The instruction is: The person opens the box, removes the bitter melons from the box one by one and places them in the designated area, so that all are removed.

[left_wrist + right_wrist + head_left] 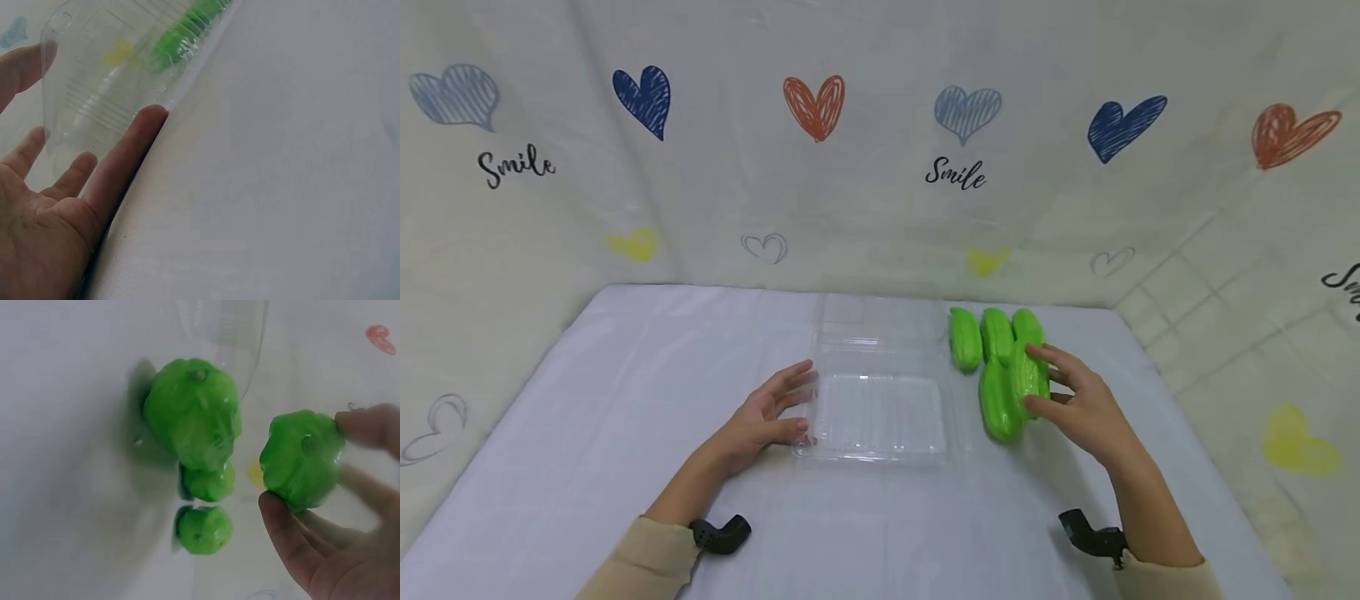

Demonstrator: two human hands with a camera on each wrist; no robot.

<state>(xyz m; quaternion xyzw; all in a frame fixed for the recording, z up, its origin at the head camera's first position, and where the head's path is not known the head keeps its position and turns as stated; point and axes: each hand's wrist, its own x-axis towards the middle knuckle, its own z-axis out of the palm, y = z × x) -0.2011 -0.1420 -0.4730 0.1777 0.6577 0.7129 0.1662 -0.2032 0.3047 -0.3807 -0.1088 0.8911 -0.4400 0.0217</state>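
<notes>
So the backdrop is a pale cream cloth (865, 208) hung all around the back and both sides, printed with scribbled hearts: dark blue ones at 11 and 1 o'clock, an orange one (814, 106) near 12, another orange far out at 2. "Smile" in black script (955, 175) sits just right of 12, and again at 10. Faint yellow hearts lower down. At 3 o'clock a tile grid shows through the fabric. The worktop (625, 400) wears a plain white-lavender sheet. Light is soft and even.
</notes>
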